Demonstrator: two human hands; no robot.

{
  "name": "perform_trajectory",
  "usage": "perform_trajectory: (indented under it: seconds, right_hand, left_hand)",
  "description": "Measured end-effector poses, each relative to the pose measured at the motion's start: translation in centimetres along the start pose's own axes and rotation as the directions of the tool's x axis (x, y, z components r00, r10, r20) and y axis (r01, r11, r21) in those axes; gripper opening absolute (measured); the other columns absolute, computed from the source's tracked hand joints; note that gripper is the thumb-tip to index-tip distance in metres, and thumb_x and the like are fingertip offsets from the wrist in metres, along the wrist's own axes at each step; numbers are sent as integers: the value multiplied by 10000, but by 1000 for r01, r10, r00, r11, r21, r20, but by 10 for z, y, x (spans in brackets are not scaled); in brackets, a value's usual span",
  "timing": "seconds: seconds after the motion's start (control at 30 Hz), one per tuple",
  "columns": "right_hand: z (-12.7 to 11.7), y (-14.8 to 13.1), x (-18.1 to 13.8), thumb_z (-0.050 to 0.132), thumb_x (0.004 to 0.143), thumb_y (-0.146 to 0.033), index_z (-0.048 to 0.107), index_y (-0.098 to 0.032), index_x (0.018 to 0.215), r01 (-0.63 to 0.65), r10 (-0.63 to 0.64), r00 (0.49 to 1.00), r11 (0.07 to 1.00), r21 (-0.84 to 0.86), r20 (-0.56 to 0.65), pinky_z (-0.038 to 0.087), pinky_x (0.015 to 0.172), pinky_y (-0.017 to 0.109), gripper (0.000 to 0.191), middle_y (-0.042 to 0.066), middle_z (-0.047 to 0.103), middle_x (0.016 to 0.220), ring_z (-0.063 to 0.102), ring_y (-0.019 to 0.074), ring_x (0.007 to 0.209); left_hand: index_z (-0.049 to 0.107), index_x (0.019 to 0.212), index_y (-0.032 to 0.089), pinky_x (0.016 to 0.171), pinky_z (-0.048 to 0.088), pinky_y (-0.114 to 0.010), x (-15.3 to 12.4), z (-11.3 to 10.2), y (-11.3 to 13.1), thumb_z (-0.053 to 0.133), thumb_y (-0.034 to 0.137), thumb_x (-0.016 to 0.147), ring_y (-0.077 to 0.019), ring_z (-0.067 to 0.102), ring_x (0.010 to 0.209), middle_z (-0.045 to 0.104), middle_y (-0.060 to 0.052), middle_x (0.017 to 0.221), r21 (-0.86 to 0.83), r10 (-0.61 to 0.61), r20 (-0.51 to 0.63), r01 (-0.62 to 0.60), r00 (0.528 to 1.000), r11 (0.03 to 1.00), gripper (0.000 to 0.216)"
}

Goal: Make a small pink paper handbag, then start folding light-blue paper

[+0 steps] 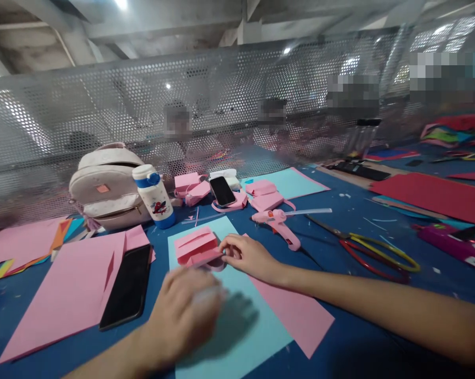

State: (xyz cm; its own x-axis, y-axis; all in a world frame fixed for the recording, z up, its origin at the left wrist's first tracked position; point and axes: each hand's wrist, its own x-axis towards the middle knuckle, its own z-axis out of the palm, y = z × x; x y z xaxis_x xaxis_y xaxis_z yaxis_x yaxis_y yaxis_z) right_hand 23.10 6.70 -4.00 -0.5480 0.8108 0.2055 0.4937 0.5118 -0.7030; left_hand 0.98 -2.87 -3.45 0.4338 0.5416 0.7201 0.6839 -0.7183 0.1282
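Observation:
A small pink paper bag with a folded flap lies on a light-blue sheet in front of me. My right hand pinches its right edge, where a narrow curved paper strip shows. Nearer to me, my left hand hovers over the sheet, smeared by motion, its fingers curled and partly hidden. I cannot make out whether it holds anything. Beyond my right hand rests a pink glue gun with a clear glue stick in its back. Under my right wrist lies a pink sheet.
At left are pink sheets, a black phone, a backpack and a bottle. Finished-looking pink bags and another phone stand behind. Scissors lie right, near a purple object. A perforated metal screen closes the back.

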Motion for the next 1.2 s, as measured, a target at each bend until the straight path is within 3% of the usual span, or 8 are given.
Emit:
perform_trajectory:
  seconds: [0.1, 0.2, 0.27, 0.5, 1.2]
  right_hand:
    - [1, 2, 0, 646, 847, -143, 656, -216, 942, -1, 1, 1000, 1000, 9, 5, 361, 624, 229, 120, -36, 640, 844, 542, 110, 682]
    - [2, 3, 0, 647, 859, -168, 657, -217, 930, -8, 7, 1000, 1000, 15, 14, 364, 624, 230, 87, -41, 636, 838, 536, 104, 667]
    - [2, 3, 1, 651, 861, -180, 659, -223, 932, -9, 9, 1000, 1000, 19, 23, 366, 627, 231, 83, -45, 637, 845, 532, 101, 663]
    - [0, 3, 1, 635, 870, -161, 651, -227, 917, 16, -17, 999, 1000, 25, 34, 387, 661, 243, 82, -38, 638, 863, 549, 114, 706]
    - [-2, 1, -4, 600, 900, -172, 645, -207, 921, 88, -84, 995, 991, 100, -49, 432, 660, 235, 61, -4, 629, 904, 577, 116, 699]
  left_hand:
    - [518, 1289, 256, 935, 468, -417, 15, 16, -17, 658, 275, 935, -263, 607, 1085, 646, -85, 1177, -56, -91, 6, 91, 996, 994, 382]
    - [514, 1265, 267, 884, 460, -389, 21, 31, -28, 701, 303, 910, -263, 609, 1061, 664, -61, 1168, -161, -296, 65, 303, 953, 939, 403]
    - [546, 1218, 288, 867, 437, -377, 20, 35, -31, 714, 286, 902, -248, 624, 1020, 688, -27, 1135, -196, -353, 112, 369, 929, 908, 357]
    - [659, 1014, 278, 842, 317, -377, 21, 33, -31, 631, 240, 963, -209, 657, 870, 742, 14, 964, -163, -307, 149, 330, 940, 930, 69]
    - [671, 873, 246, 802, 296, -361, 25, 30, -29, 609, 180, 924, -196, 642, 809, 737, 27, 857, -300, -372, 86, 380, 924, 875, 104]
